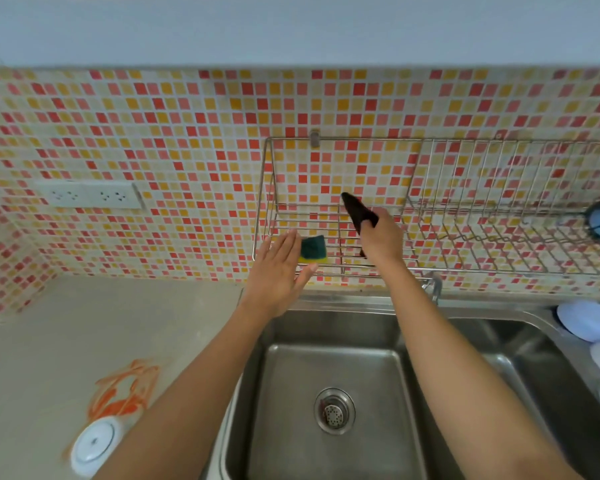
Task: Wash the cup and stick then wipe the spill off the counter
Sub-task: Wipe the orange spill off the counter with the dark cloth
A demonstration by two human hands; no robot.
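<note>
Both hands are up at the wire rack (340,233) on the tiled wall, above the sink (329,375). The right hand (381,239) has its fingers curled round a dark stick (355,211), the long axis running up and to the left from the fist, the broad tip poking above the rack's front rail. The left hand (277,268) is flat, fingers straight and together, fingertips touching the near edge of the green-and-yellow sponge (313,249) that sits on the rack's lower shelf, just right of those fingers. So the sponge lies between the two hands, and the left is clearly the nearer one to take it. Room looks fair: the rack's front is open, though the side wires stand close on the left. Down on the counter (66,323), the orange spill (125,389) is not yet wiped, and a white round thing, likely the cup (94,445), sits at its near edge, well apart from both hands. My read: the stick is being washed or put away, with the spill to come
</note>
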